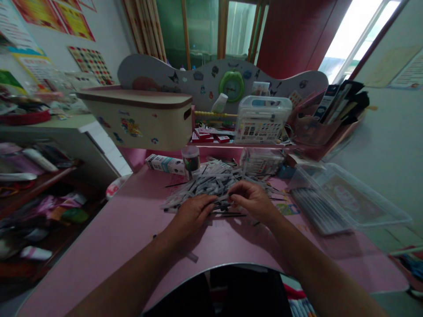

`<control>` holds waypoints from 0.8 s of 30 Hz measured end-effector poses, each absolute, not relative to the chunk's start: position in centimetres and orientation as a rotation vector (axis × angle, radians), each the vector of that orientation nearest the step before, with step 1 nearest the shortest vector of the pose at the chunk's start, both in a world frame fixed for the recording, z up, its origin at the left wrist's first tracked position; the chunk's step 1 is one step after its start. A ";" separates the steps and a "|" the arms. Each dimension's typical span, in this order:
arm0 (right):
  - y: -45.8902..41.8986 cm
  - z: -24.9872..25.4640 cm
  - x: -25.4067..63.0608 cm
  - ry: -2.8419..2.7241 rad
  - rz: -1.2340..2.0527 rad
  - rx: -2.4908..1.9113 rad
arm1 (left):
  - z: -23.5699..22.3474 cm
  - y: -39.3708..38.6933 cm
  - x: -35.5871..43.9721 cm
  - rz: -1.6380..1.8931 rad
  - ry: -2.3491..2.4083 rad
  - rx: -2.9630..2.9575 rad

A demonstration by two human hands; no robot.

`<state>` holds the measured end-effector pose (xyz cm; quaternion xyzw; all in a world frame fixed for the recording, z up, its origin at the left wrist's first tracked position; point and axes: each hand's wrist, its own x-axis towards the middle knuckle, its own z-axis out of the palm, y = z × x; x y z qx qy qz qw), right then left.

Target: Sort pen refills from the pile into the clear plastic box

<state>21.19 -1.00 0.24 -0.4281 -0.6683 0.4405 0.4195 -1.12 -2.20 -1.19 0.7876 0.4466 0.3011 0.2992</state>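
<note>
A heap of translucent pen barrels [201,185], mixed with thin dark sticks, lies on the pink desk [119,233]. At the heap's near edge, my left hand [193,213] is closed, its thumb and fingers around a translucent pen barrel [222,199] that points toward my other hand. My right hand [253,200] pinches a small dark pen part [230,193] close to the barrel's end. Whether the two pieces touch, I cannot tell. A loose clear piece [192,256] lies nearer the desk's front edge.
On the right, an open clear plastic box [357,193] holds a row of pens [319,211]. Behind the heap stand a clear cup [191,162], a long carton [165,164] and a transparent case [262,160]. A cream bin [142,119] sits on the raised shelf.
</note>
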 end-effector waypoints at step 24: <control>-1.3 0.3 21.4 -1.983 0.850 -1.058 | -1.1 -2.3 -1.0 0.793 1.229 2.180</control>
